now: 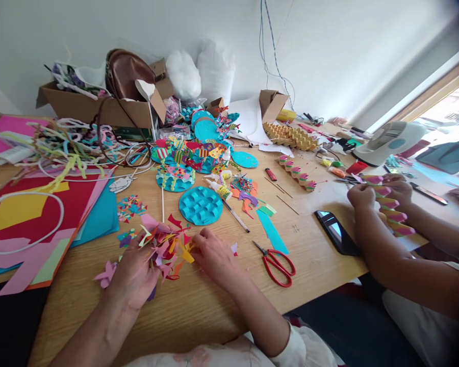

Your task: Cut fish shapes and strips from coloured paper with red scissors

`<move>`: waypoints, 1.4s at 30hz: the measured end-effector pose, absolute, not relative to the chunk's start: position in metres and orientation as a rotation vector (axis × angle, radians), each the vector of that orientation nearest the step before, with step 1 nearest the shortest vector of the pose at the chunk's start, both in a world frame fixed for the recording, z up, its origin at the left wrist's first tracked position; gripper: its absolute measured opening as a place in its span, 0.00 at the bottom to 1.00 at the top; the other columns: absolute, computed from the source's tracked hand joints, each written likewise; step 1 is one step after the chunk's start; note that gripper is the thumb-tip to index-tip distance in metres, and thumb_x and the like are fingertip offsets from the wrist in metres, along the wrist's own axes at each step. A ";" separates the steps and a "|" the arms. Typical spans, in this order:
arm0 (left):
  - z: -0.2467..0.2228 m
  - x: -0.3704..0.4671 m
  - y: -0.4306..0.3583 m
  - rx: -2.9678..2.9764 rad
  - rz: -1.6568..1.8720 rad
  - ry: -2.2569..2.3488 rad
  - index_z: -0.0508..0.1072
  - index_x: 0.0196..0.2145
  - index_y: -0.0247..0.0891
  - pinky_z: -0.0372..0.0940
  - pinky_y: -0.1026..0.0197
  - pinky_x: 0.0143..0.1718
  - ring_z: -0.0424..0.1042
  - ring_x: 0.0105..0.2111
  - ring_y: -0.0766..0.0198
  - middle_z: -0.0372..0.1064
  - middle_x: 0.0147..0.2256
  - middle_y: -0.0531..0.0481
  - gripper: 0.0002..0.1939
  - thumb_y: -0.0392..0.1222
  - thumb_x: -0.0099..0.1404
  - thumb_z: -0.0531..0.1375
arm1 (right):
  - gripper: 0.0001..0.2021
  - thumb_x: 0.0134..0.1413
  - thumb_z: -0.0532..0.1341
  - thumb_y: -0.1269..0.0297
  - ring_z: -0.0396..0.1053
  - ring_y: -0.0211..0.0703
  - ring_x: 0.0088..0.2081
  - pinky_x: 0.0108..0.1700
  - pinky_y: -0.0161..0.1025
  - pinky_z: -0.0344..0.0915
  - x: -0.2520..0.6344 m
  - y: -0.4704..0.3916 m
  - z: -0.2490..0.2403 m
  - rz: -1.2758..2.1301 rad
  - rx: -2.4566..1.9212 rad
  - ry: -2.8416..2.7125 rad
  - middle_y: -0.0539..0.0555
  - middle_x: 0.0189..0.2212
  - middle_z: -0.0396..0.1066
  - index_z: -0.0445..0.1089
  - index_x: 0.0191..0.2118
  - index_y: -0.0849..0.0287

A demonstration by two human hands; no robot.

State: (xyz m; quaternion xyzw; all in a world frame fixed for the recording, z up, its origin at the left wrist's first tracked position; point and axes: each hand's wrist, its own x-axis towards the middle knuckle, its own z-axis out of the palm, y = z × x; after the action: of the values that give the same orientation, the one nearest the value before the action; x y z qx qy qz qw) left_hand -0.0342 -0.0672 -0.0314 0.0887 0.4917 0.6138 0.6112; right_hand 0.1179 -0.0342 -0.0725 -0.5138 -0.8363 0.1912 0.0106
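My left hand [135, 270] is closed round a bunch of paper scraps [167, 250] in pink, red, yellow and orange. Beside it, my right hand [216, 255] pinches a yellow-orange paper scrap [186, 253] at the edge of the bunch. Just beyond my hands lies a round blue piece with a wavy surface [201, 205]. Red-handled scissors [277, 265] rest to the right, blades partly apart, close to a blue paper strip [272, 232]. Tiny coloured paper bits [132, 206] are heaped to the left, and a pink paper flower [107, 273] sits by my left wrist.
Coloured paper sheets [57, 219] are stacked at left. Glue bottles [220, 189] and a pen [236, 215] lie past the blue round. A phone [336, 232] is at right, near a co-worker's hands [367, 196] holding a strip of pink flower shapes. A cardboard box [95, 109] stands behind.
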 end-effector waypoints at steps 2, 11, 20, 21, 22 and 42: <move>-0.030 -0.035 -0.068 0.184 1.395 1.166 0.73 0.26 0.36 0.63 0.70 0.13 0.69 0.16 0.67 0.71 0.20 0.52 0.15 0.23 0.42 0.56 | 0.09 0.53 0.52 0.72 0.66 0.42 0.37 0.33 0.35 0.57 0.118 -0.035 -0.078 0.587 -1.599 -2.629 0.54 0.37 0.66 0.68 0.36 0.57; -0.026 -0.033 -0.068 0.196 1.429 1.141 0.73 0.22 0.34 0.63 0.70 0.13 0.70 0.17 0.66 0.71 0.20 0.50 0.10 0.24 0.42 0.58 | 0.08 0.50 0.58 0.69 0.66 0.40 0.39 0.35 0.33 0.58 0.167 -0.045 -0.043 0.743 -1.400 -2.655 0.52 0.38 0.68 0.68 0.38 0.55; -0.039 -0.017 -0.072 0.263 1.245 1.066 0.74 0.25 0.36 0.62 0.70 0.18 0.71 0.23 0.65 0.71 0.21 0.54 0.15 0.23 0.38 0.62 | 0.10 0.51 0.57 0.70 0.66 0.46 0.42 0.40 0.38 0.59 0.231 0.044 -0.034 0.355 -2.035 -2.385 0.57 0.40 0.69 0.68 0.41 0.60; -0.041 -0.016 -0.073 0.275 1.241 1.075 0.74 0.25 0.36 0.62 0.70 0.18 0.72 0.24 0.64 0.71 0.21 0.54 0.14 0.23 0.38 0.63 | 0.11 0.52 0.57 0.70 0.66 0.46 0.43 0.41 0.38 0.60 0.234 0.055 -0.036 0.334 -2.056 -2.380 0.58 0.41 0.69 0.67 0.42 0.61; -0.042 -0.016 -0.074 0.281 1.232 1.086 0.74 0.25 0.36 0.62 0.70 0.18 0.72 0.25 0.64 0.72 0.21 0.54 0.14 0.24 0.38 0.63 | 0.11 0.53 0.57 0.69 0.65 0.46 0.43 0.42 0.39 0.61 0.235 0.065 -0.038 0.317 -2.075 -2.380 0.58 0.42 0.68 0.67 0.43 0.61; -0.056 -0.015 -0.076 0.259 1.110 1.086 0.74 0.24 0.36 0.65 0.67 0.21 0.73 0.25 0.61 0.72 0.21 0.53 0.12 0.25 0.39 0.63 | 0.14 0.57 0.55 0.63 0.66 0.44 0.42 0.42 0.46 0.66 0.254 0.095 -0.065 0.378 -2.161 -2.549 0.56 0.45 0.64 0.63 0.48 0.61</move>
State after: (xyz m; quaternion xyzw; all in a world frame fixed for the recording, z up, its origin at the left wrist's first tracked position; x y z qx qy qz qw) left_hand -0.0149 -0.0757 -0.0559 0.1165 0.4887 0.4993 0.7059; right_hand 0.2539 0.0952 -0.0649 -0.6386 -0.7533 0.1118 -0.1103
